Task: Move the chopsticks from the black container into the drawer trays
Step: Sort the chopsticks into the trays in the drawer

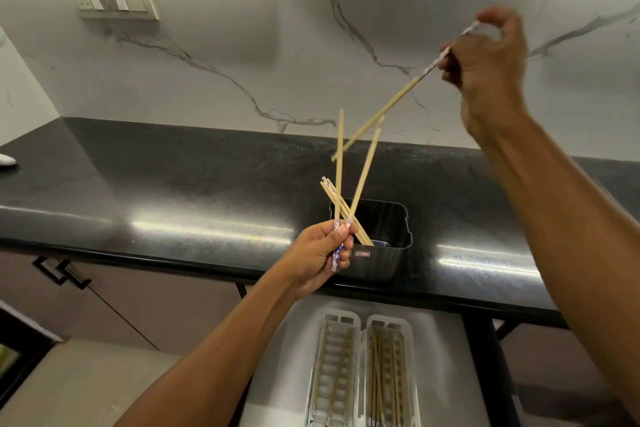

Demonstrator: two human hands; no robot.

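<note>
The left hand (320, 255) grips two chopsticks (363, 173) by their patterned ends, just above the black container (375, 253) on the countertop (173, 191). The right hand (485, 69) pinches one raised chopstick (381, 113); more lie in the drawer trays (363, 371)

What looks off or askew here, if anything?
Nothing is spilled or broken. The two chopsticks gripped by the left hand splay into a V instead of lying parallel. A few chopsticks still lean out of the black container over its left rim. The right hand holds one chopstick high.
</note>
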